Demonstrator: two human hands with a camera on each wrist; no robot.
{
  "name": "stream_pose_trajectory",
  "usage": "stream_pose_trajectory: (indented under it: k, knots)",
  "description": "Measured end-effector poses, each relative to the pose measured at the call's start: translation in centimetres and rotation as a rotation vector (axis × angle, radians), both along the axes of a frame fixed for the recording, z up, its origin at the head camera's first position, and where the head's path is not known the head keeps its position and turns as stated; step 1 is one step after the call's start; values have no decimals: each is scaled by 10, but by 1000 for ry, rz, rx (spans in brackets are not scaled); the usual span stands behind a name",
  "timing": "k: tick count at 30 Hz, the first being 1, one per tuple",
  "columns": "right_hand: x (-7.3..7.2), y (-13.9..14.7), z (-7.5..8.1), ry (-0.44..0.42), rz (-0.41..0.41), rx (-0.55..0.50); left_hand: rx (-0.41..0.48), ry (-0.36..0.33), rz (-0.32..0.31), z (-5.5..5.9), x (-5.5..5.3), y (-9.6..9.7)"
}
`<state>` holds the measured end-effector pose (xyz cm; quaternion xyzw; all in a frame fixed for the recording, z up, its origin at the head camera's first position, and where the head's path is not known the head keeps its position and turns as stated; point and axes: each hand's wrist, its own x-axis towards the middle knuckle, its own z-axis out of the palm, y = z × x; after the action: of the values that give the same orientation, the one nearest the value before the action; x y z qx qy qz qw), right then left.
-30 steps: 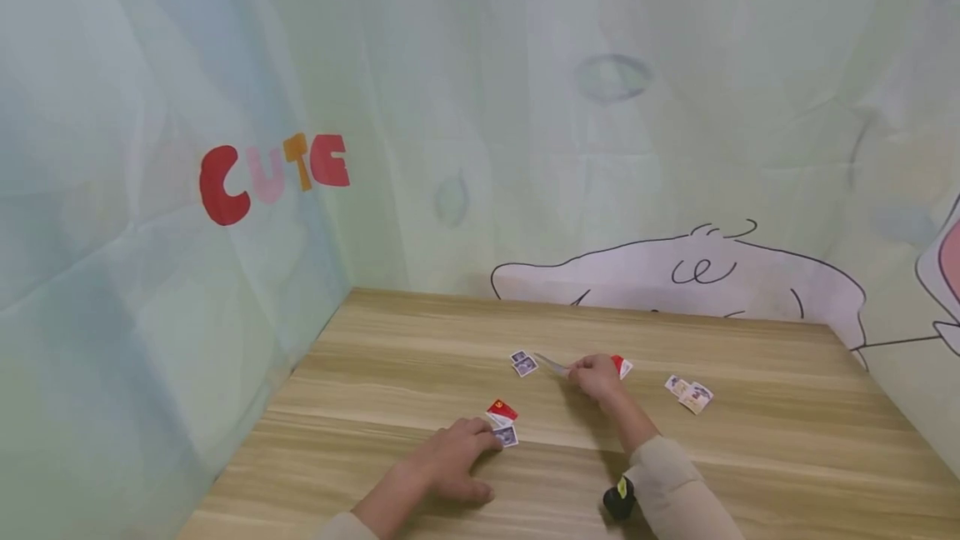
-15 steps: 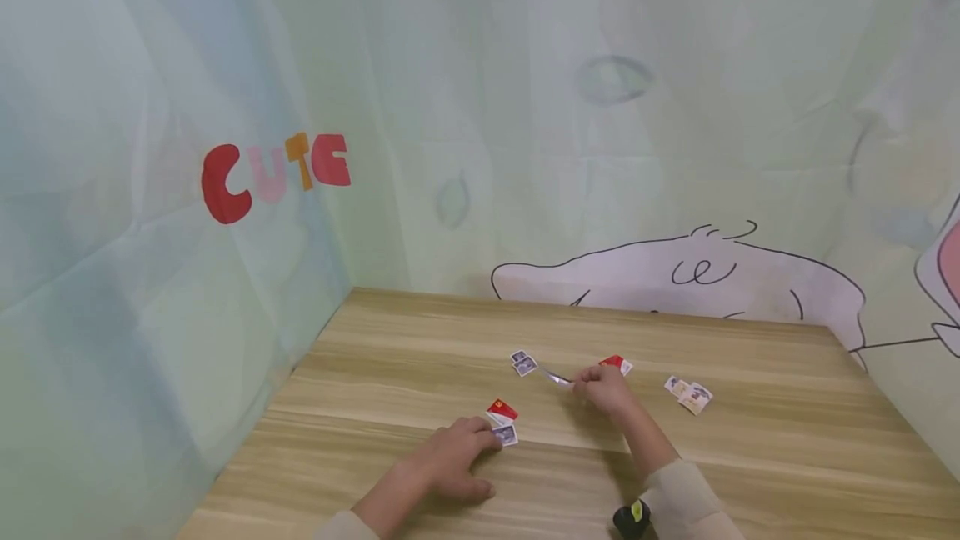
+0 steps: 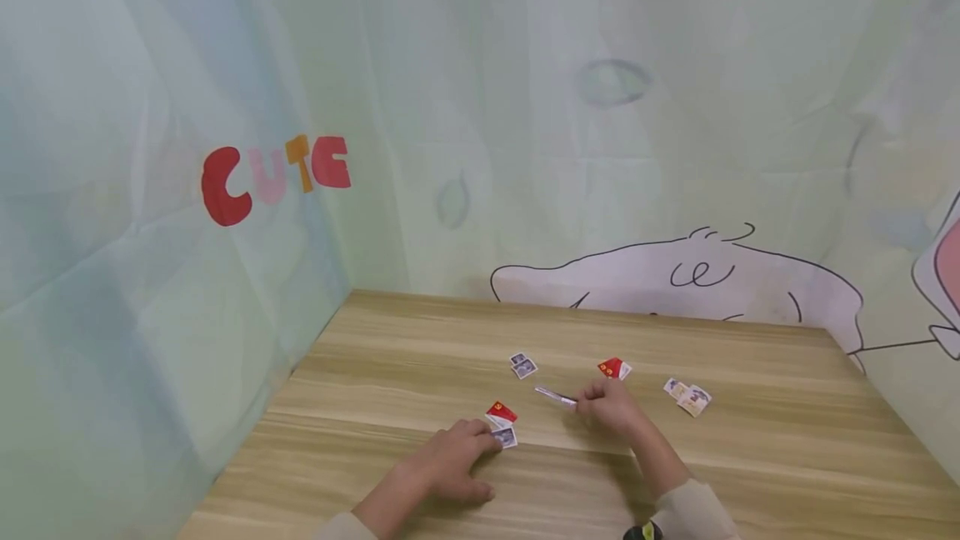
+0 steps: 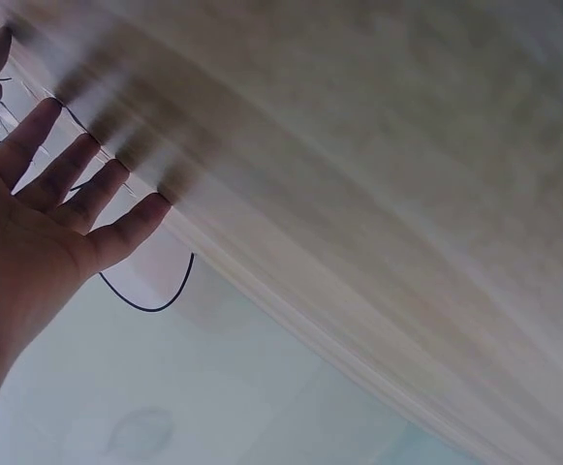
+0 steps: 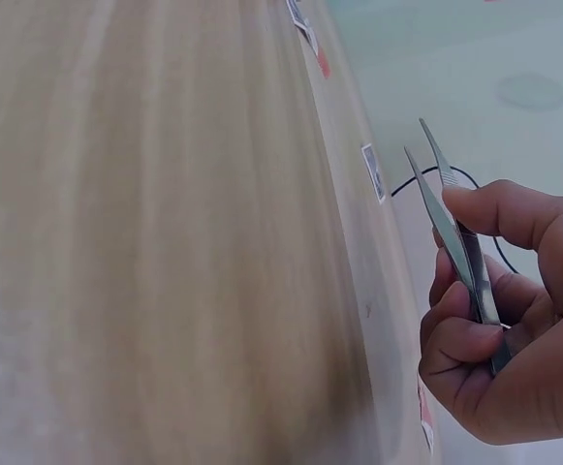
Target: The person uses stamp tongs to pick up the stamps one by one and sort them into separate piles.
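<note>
Metal tweezers (image 3: 555,396) are pinched in my right hand (image 3: 615,408), pointing left over the table. In the right wrist view the tweezers (image 5: 463,254) show their two tips spread apart with nothing between them. Beyond the tips lies a pair of small grey stamp-like papers (image 3: 523,366). My left hand (image 3: 453,458) rests on the table with fingers spread, its fingertips at a grey paper (image 3: 506,437). Against that one lies a red and white paper (image 3: 501,413). The left wrist view shows the left fingers (image 4: 131,232) extended to the tabletop.
Just beyond my right hand lie red and white papers (image 3: 613,368). Overlapping beige papers (image 3: 692,398) are farther right. The wooden table (image 3: 375,373) meets a printed curtain (image 3: 420,107) at its back and left.
My right hand has drawn toward me and slightly right, bringing the tweezers away from the far grey papers and uncovering the red papers behind it. The left hand stays put.
</note>
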<state>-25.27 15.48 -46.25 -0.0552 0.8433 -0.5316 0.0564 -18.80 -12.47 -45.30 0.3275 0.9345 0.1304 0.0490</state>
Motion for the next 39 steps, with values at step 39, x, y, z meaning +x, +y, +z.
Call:
stream_pose_trajectory:
  k: [39]
  knots:
    - [19,-12,-5,50,245,75,17,-34,23,-3,-1,0]
